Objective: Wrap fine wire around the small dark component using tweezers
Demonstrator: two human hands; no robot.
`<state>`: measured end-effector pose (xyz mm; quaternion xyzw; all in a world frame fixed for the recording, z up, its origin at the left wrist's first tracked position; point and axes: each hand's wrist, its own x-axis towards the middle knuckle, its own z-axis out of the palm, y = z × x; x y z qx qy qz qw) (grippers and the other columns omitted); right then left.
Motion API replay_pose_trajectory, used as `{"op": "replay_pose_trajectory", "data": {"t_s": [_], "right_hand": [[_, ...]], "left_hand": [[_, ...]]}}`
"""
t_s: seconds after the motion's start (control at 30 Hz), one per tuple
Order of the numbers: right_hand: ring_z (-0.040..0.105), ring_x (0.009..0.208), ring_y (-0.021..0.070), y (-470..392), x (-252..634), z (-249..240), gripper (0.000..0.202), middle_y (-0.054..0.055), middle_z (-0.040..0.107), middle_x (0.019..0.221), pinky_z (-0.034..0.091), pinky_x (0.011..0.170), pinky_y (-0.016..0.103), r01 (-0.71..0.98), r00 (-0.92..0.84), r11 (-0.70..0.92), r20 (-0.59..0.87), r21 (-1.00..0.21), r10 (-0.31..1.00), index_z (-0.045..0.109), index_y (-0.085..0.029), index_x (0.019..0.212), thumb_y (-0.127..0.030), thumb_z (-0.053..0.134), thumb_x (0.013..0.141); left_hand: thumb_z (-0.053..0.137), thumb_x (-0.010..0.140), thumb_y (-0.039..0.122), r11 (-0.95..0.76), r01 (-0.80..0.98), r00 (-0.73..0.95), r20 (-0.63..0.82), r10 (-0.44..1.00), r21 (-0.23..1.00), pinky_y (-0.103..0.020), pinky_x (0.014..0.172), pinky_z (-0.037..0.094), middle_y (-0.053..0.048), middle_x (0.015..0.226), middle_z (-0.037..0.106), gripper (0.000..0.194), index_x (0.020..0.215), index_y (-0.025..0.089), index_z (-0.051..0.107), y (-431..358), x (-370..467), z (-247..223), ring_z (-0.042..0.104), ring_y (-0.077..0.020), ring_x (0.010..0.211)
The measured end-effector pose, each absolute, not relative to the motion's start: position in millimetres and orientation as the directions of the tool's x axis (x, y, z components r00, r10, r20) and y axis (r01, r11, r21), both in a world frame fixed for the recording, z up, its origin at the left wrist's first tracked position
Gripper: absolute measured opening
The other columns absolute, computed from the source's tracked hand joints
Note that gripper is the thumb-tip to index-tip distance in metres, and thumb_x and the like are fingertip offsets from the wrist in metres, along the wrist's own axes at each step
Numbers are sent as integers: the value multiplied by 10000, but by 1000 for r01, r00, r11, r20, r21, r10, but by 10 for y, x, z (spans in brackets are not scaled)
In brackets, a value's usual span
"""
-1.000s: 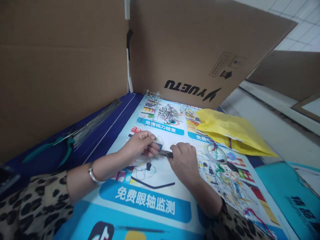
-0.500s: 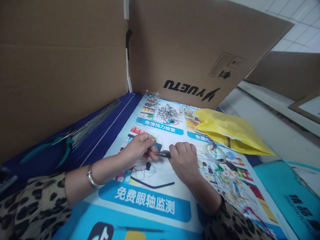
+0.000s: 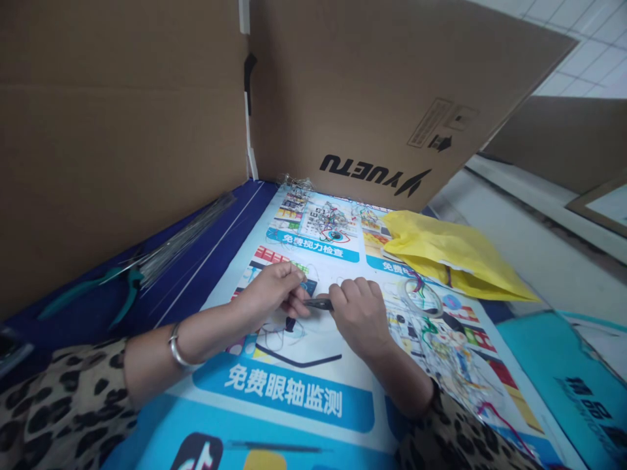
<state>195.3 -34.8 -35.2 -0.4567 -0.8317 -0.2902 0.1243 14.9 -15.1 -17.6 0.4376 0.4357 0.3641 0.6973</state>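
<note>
Above the printed sheet (image 3: 294,346), my right hand (image 3: 360,316) is wrapped round a pair of pliers (image 3: 319,304), whose dark jaws point left. The handles are hidden inside my fist. My left hand (image 3: 274,287), with a silver bangle (image 3: 179,346) on the wrist, meets the tip of the jaws. Its thumb and fingers are pinched together, and what they hold is too small to make out. Thin loose wire (image 3: 277,336) lies on the sheet just below the hands.
Teal-handled pliers (image 3: 125,297) and a bundle of thin wires (image 3: 183,238) lie at left. A yellow bag (image 3: 450,251), a ring-shaped roll (image 3: 420,299) and tangled coloured wires (image 3: 450,356) are at right. Cardboard panels (image 3: 337,91) stand behind; a teal packet (image 3: 553,365) sits far right.
Both hands keep nearly the same place and grip. The plier jaws have tilted very slightly, and the view has shifted a little.
</note>
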Motion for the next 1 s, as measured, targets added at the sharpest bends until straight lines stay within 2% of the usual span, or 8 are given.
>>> {"op": "replay_pose_trajectory", "data": {"t_s": [0.1,0.3,1.0], "right_hand": [[381,686,177,-348,1956,-362,264,38,474,653,209,634,340,825,-564,430,480,367,673,532,-190,697,-324,406,886],[376,696,172,-364,1953,-320,226,36,481,668,223,660,341,842,-538,387,528,376,657,553,-186,756,-327,423,877],[364,689,179,-344,1937,-331,240,38,491,655,203,644,347,829,-556,411,493,378,669,528,-187,705,-319,423,876]], "left_hand": [[475,837,296,339,-109,355,-281,891,935,-150,353,399,9,558,601,187,717,161,424,-156,144,-162,611,-118,440],[459,843,271,334,-83,346,-287,893,939,-151,352,390,21,540,583,164,728,157,435,-169,143,-118,599,-109,426],[457,847,297,318,-32,334,-290,897,947,-151,361,378,31,524,570,208,694,156,447,-162,129,-187,598,-106,432]]}}
